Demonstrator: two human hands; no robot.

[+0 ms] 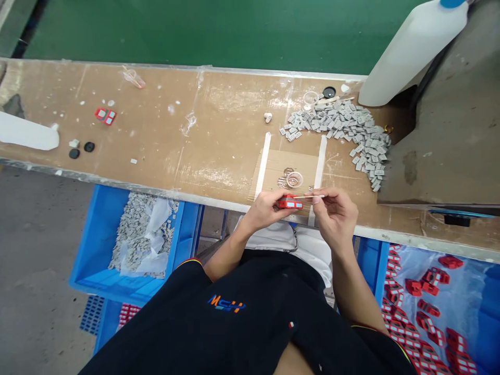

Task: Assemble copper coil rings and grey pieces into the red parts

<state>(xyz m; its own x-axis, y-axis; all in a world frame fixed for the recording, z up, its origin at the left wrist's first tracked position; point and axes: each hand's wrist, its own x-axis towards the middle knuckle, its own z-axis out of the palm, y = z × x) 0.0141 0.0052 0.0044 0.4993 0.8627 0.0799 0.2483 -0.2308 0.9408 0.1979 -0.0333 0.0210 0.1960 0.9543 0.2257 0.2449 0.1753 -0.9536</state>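
Between the fingers of my left hand [263, 211] is a small red toy car [291, 201] with pale blue windows, held over the front edge of the bench. My right hand [336, 214] pinches a thin white swab stick [308, 196], whose far end reaches the car's top. Just beyond the car, a small clear cup [294, 179] stands on a piece of cardboard [291, 158] with white tape strips along its sides. Dark glossy spots lie beside the cup.
Small grey parts [351, 125] form a heap at the bench's right, near a large white bottle [414, 52] and a metal box [449, 120]. Another red car [105, 115] lies at left. Below are blue bins of grey parts [136, 234] and red cars [429, 312].
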